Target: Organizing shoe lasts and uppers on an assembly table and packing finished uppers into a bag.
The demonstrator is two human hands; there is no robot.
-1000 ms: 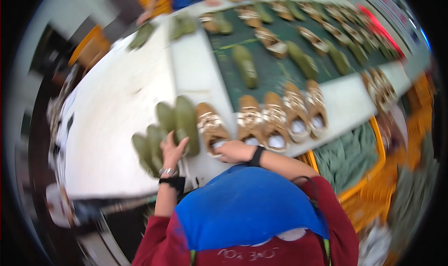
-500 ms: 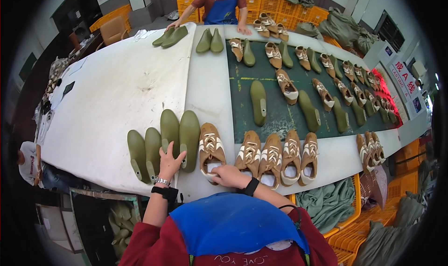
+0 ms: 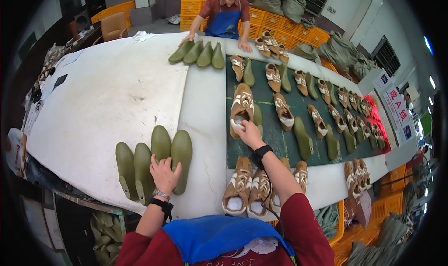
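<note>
Beneath both hands stretches a long white table (image 3: 102,98), its dark green belt (image 3: 268,140) running away from the right hand (image 3: 249,134). That hand lies fingers-down on the heel of a tan-and-white shoe (image 3: 241,108), seemingly setting it toe-forward on the belt; whether it pinches is unclear. Near its wrist wait more finished shoes (image 3: 252,191). Leftward, the left hand (image 3: 164,172) lies open and flat on four green lasts (image 3: 154,163), steadying them.
</note>
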